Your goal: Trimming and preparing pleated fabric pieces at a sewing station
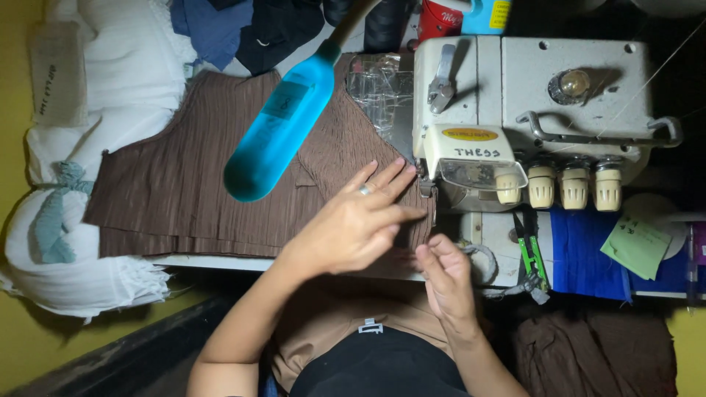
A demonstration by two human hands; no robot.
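Observation:
A brown pleated fabric (184, 184) lies spread on the sewing table, reaching to the presser area of a cream overlock sewing machine (515, 110). My left hand (353, 220), with a ring on one finger, rests flat on the fabric with its fingers pointing at the machine's needle area. Just below it, at the table's front edge, my right hand (445, 276) pinches the fabric's edge between curled fingers. A blue lamp head (279, 129) hangs over the fabric, blocking part of it.
White cloth bundles (95, 147) pile up at the left. Dark garments (250, 29) lie at the back. Green thread snips (531, 246) and a green paper note (636, 246) sit on a blue cloth to the right of the machine. More brown fabric covers my lap.

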